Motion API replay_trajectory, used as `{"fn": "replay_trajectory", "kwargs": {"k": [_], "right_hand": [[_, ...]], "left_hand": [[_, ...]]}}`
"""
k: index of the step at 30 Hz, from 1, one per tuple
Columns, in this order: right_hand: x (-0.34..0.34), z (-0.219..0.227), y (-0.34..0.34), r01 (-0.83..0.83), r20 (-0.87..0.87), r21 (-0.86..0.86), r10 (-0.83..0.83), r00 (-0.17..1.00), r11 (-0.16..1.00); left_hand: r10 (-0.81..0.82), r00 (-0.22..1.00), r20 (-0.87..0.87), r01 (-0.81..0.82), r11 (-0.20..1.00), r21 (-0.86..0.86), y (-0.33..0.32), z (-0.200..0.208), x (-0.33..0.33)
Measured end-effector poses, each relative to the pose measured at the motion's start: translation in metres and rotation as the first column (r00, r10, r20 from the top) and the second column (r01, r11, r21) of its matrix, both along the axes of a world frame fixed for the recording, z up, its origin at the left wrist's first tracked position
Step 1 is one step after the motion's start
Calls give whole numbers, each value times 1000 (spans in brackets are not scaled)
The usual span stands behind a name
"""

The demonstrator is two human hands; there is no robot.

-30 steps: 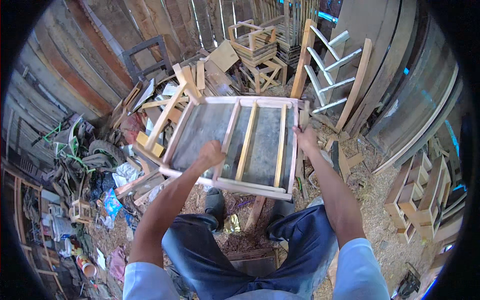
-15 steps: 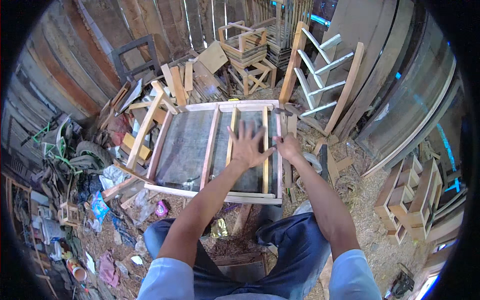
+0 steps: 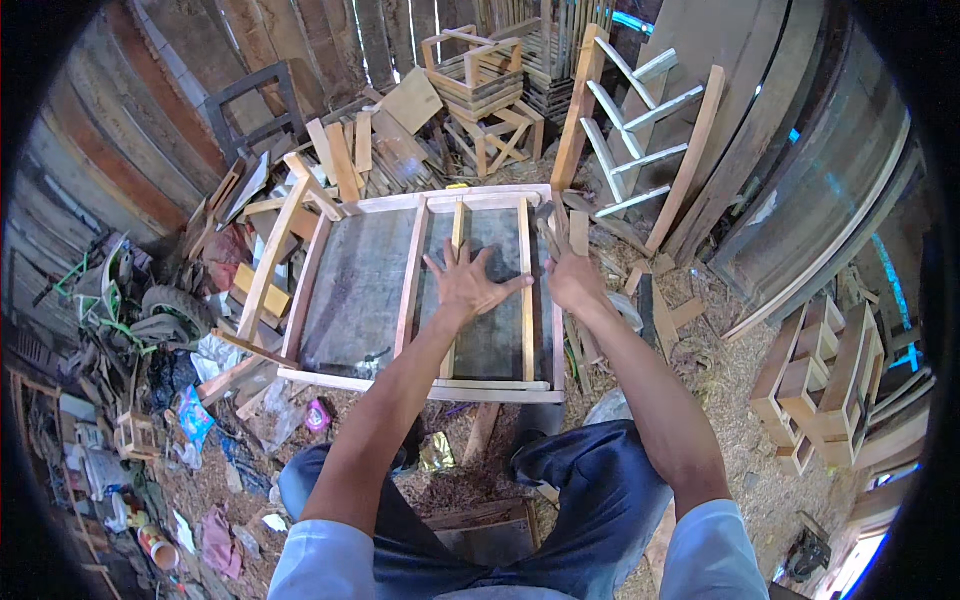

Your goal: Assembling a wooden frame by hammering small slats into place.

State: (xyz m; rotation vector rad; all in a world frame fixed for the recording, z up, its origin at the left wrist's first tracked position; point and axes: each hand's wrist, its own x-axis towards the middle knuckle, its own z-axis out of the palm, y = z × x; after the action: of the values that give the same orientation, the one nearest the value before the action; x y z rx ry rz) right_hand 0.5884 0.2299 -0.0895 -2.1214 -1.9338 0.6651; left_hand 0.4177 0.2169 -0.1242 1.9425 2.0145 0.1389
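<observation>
A pale wooden frame [image 3: 404,300] with crosswise slats lies in front of me over a dark, flat surface [image 3: 362,275]. My left hand [image 3: 468,284] rests palm down with its fingers spread, across a slat [image 3: 458,225], its thumb reaching the right slat [image 3: 526,325]. Beside the frame's right rail [image 3: 557,350], my right hand [image 3: 575,282] is closed around the handle of a hammer [image 3: 547,222]. Its dark head points away from me, close to the far right corner. My right fingers are partly hidden by the back of the hand.
Scrap boards [image 3: 362,150] and stacked wooden frames [image 3: 475,85] lie at the back. A wooden rack with white slats [image 3: 640,120] leans at the right rear. Right of me stands a wooden shelf-like piece [image 3: 815,385]. A small motorbike [image 3: 150,305] and litter fill the left.
My right hand has shifted slightly, and the hammer's head has swung left toward the frame's far right corner. My left hand remains spread on the slats, its thumb now across the right slat.
</observation>
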Motion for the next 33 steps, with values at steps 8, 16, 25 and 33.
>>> {"fn": "replay_trajectory", "kwargs": {"k": [8,16,25,33], "right_hand": [[1,-8,-2,-10,-63,107,17,998,994],[-5,-4,6,186,-346,42,-161,924,982],[-2,-8,7,97,-266,54,-79,961,994],[-8,-8,10,60,-218,-16,-62,974,998]], "left_hand": [[12,1000,17,-11,1000,-20,1,3,3],[29,999,43,-28,999,-27,4,-4,4],[13,1000,15,-13,1000,9,2,-6,2],[25,999,37,-26,999,31,1,-9,-1]]}}
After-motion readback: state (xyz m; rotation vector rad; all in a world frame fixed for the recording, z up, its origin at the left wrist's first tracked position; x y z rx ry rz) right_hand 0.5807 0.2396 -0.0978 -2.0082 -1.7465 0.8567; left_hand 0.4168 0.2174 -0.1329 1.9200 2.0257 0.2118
